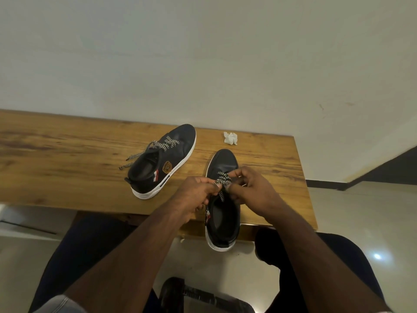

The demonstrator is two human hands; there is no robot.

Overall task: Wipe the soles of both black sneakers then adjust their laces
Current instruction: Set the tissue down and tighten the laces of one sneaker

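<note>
Two black sneakers with white soles stand upright on a wooden table (67, 159). The near sneaker (223, 220) points away from me, its heel hanging over the table's front edge. My left hand (195, 195) and my right hand (252, 190) both pinch its black-and-white laces (222, 180) above the tongue. The far sneaker (164, 161) lies to the left, angled toe up and right, with its laces (144, 152) loose and trailing onto the wood.
A crumpled white tissue (230, 138) lies near the table's back edge, right of the far sneaker. The table butts against a pale wall. My knees sit under the front edge, and pale floor tiles (361, 211) spread to the right.
</note>
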